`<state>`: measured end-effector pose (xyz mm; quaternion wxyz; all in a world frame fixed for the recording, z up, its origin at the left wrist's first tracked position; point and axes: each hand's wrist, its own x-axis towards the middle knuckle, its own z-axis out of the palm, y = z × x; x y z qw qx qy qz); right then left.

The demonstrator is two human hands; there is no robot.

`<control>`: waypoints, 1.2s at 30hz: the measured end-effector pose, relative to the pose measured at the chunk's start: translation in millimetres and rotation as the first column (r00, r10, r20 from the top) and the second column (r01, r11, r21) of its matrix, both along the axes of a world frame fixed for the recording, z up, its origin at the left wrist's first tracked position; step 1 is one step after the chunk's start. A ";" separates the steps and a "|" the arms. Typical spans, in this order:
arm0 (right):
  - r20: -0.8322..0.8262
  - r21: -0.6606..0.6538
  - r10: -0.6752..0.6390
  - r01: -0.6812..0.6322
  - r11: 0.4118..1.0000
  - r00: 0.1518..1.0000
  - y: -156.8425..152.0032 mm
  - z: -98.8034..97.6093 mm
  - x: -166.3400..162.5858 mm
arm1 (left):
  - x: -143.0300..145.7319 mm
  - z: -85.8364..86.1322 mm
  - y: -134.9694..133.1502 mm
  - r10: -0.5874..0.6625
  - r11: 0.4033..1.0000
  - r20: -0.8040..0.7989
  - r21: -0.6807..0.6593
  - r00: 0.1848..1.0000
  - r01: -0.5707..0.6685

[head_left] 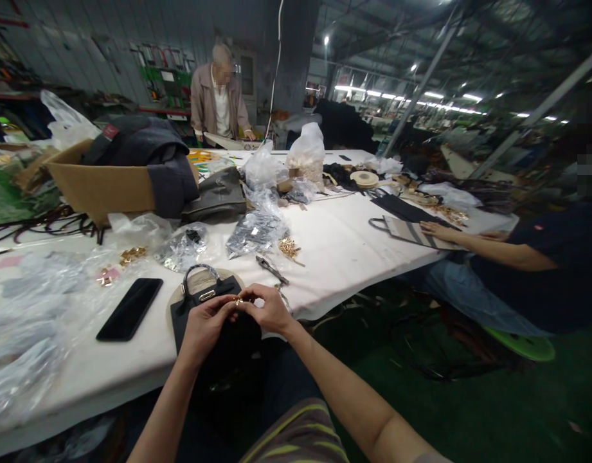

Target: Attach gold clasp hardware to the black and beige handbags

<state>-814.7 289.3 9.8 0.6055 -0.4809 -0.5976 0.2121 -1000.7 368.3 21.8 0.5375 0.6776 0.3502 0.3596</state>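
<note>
Far left, clear plastic sheeting (30, 328) is sprawling over the white-covered tabletop (344, 247). Cardboard box (103, 190) is sitting farther back, dark cloth (168, 177) hanging over its rim, probably leaving the near edge for handwork. Phone (130, 309) is lying flat, screen dark, apart from the left arm, so likely not getting in the way. Loose gold-coloured bits (133, 255) are lying on plastic behind it, maybe so they aren't scattering.

Black handbag (233, 337) is sitting at the near edge, handle (199, 273) standing up. Seems to be leaning between tabletop and lap, which would be freeing both hands; lower part is looking too dark to be sure.

Left hand (204, 326) is hovering over the bag, fingers pinching a small gold-coloured piece (238, 300). Right hand (271, 312) is pinching the same piece from the other side, presumably because it's so tiny. Not telling from here whether it's touching the bag.

Metal hand tool (272, 270) is lying just beyond the right hand, gold-coloured pile (288, 248) sitting beside it, both apparently within reach. Far right, co-worker's hand (436, 231) is resting on a striped bag (400, 230), seemingly steadying it
</note>
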 end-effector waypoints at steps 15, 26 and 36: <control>0.079 0.023 -0.045 0.043 0.999 0.996 0.8 -5.9 -3.7 | 0.3 2.9 0.1 -0.018 1.000 -0.002 0.002 1.000 0.018; 0.051 0.025 -0.022 0.021 0.999 0.998 3.4 -7.2 -5.9 | -1.5 5.5 0.9 -0.019 1.000 -0.008 -0.023 1.000 0.019; 0.040 -0.001 0.003 -0.003 1.000 0.999 7.2 -16.4 -6.0 | -3.5 6.0 3.3 -0.032 0.996 0.003 -0.087 0.999 0.032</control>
